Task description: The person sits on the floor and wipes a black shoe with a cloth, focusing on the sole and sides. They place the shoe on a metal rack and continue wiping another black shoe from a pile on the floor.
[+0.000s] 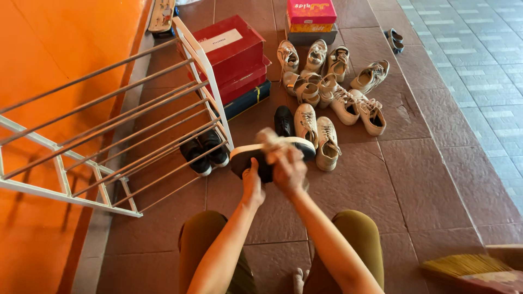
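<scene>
Motion is blurring the right hand (289, 169) and hiding part of the black shoe (261, 158). The frame's lower right corner is cutting off the broom (468, 268); 1 far sandal (395, 39) is showing too small to tell.

Body, head view, positions rel. to black shoe (256, 158):
- L hand (252, 187): under shoe, fingers curled up on its near side, gripping.
- R hand (289, 169): over shoe's middle, closed, motion-blurred.
- Forearms: bare, converging below shoe.
- Knees: bent, spread, nearer than shoe.
</scene>
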